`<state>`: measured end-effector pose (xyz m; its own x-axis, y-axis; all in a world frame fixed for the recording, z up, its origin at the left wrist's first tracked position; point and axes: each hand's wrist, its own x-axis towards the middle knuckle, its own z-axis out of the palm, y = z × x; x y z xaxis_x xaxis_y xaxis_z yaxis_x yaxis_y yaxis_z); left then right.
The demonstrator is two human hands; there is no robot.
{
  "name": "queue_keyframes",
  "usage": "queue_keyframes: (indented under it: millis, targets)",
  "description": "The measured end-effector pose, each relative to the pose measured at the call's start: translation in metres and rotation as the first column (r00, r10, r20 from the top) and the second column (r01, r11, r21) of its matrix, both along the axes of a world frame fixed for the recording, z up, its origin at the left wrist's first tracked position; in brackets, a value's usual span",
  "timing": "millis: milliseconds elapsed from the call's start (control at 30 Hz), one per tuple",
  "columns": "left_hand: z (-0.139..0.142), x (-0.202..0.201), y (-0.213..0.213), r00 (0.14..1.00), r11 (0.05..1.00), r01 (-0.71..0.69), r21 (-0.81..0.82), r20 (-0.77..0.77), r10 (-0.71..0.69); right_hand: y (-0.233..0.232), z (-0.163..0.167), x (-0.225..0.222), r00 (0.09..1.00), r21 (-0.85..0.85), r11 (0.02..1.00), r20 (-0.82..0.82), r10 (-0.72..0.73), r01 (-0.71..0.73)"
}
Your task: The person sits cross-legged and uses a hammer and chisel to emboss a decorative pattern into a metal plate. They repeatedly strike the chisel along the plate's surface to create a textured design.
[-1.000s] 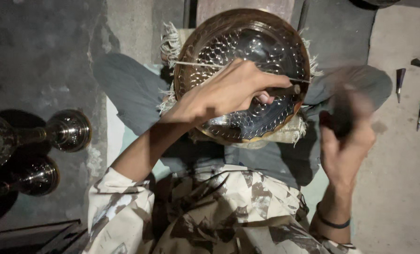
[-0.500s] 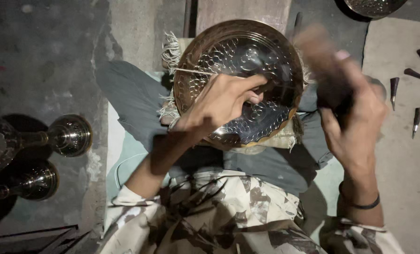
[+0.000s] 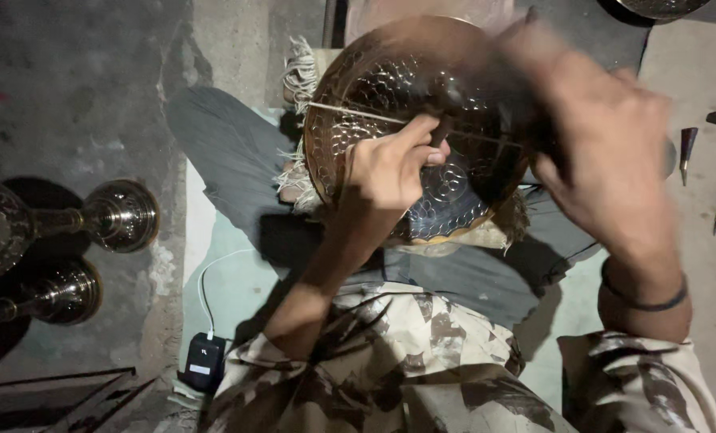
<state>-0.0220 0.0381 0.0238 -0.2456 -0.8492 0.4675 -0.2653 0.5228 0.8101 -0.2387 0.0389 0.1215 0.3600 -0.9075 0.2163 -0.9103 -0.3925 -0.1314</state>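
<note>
A round embossed plate [image 3: 422, 128] is propped on the lap, on a frayed cloth [image 3: 298, 76]. The left hand [image 3: 390, 164] is clenched around a thin punch [image 3: 442, 128] set against the plate's centre. The right hand [image 3: 606, 152] is blurred, closed on a dark hammer [image 3: 454, 92] above the plate. Scale pattern is seen over most of the face; the centre appears in progress. Spare punches [image 3: 687, 144] lie on the floor at right.

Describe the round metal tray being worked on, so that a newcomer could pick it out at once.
Find the seated person's grey-trousered lap. On it rests the round metal tray, under the left hand. Unlike the metal stands on the floor, it is flat, broad and covered in scale-like embossing.
</note>
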Motion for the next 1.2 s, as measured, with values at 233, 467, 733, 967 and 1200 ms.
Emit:
queue_keyframes:
  millis: [233, 467, 733, 967, 1200]
  targets:
    - [0.002, -0.001, 0.011, 0.992, 0.976, -0.098, 0.195, -0.064, 0.112, -0.003, 0.018, 0.016, 0.875, -0.180, 0.967, -0.479, 0.073, -0.180]
    - [-0.008, -0.001, 0.013, 0.988, 0.965, -0.156, 0.210, 0.049, 0.149, -0.006, 0.015, 0.025, 0.899, -0.171, 0.973, -0.432, 0.069, -0.156]
    - [-0.012, 0.009, -0.032, 0.973, 0.923, 0.185, -0.336, 0.196, -0.124, 0.050, -0.047, -0.030, 0.951, -0.017, 0.993, 0.289, -0.106, 0.116]
    - [-0.014, 0.005, -0.048, 0.880, 0.865, 0.476, 0.158, -0.068, -0.471, 0.065, -0.081, -0.030, 0.430, 0.201, 0.934, 0.845, -0.318, 0.294]
    - [-0.012, 0.008, -0.049, 0.882, 0.873, 0.459, 0.168, 0.031, -0.470, 0.071, -0.121, -0.087, 0.518, 0.093, 0.951, 0.821, -0.241, 0.296]
